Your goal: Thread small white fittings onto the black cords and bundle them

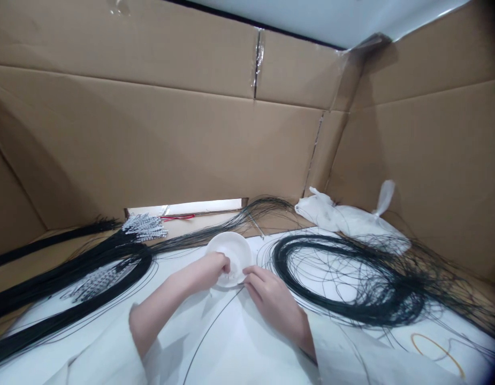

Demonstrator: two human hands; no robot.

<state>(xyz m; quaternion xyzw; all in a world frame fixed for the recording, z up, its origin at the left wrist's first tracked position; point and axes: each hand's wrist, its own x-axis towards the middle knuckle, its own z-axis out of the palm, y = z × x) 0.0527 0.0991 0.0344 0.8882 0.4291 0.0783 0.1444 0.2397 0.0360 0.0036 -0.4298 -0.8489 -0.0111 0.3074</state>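
A small white bowl (pixel 230 247) sits on the white table top (pixel 231 342) in front of me. My left hand (pixel 209 269) reaches over its near rim, fingers curled into the bowl in a pinch; what they hold is too small to see. My right hand (pixel 273 299) rests just right of the bowl, fingers pressed together at its edge, seemingly pinching a thin black string (pixel 215 321) that runs down toward me. White sleeves cover both forearms.
A large loose coil of black strings (pixel 351 283) lies to the right. Long bundles of black strings (pixel 70 278) with white beaded ends (pixel 145 226) lie to the left. White plastic bags (pixel 343 216) sit at the back right. Cardboard walls (pixel 170 133) enclose the area.
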